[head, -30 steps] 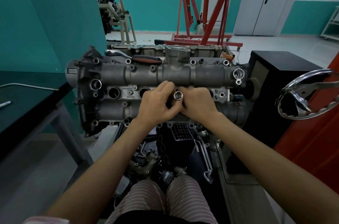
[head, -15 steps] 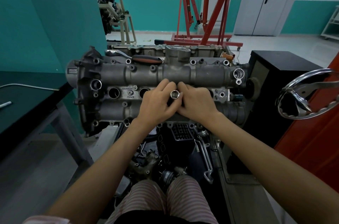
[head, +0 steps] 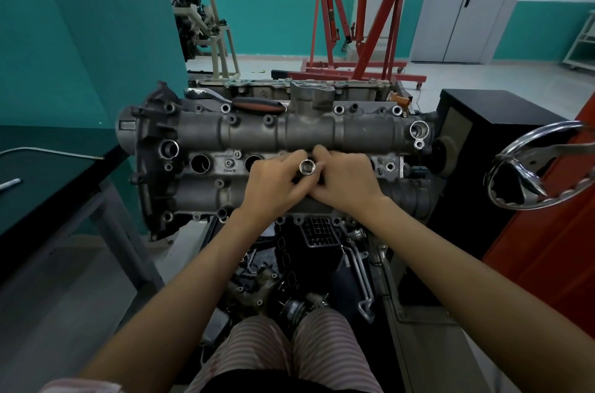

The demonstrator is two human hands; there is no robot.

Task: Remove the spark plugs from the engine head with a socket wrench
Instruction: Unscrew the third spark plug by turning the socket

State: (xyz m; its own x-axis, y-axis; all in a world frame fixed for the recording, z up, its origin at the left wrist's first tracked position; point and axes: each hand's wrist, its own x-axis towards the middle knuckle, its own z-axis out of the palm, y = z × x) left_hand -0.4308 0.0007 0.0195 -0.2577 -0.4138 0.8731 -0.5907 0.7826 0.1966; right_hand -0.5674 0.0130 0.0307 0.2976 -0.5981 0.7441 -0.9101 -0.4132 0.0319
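Grey cast-aluminium engine head (head: 289,132) lies lengthwise across the stand, its row of round spark plug wells (head: 199,164) facing up; the two wells at the left look dark, and their contents cannot be made out. Both hands meet over the middle of the row. The left hand (head: 273,182) and right hand (head: 346,180) curl their fingers around a shiny steel socket (head: 306,167), whose open end points up between the thumbs. Its lower part and the well beneath are hidden by the fingers. A socket wrench with an orange-and-black handle (head: 254,103) rests on the far edge of the head, touched by neither hand. At the right, a chrome hand wheel (head: 541,167) stands near the head's end; a dark green bench (head: 48,186) is at the left.
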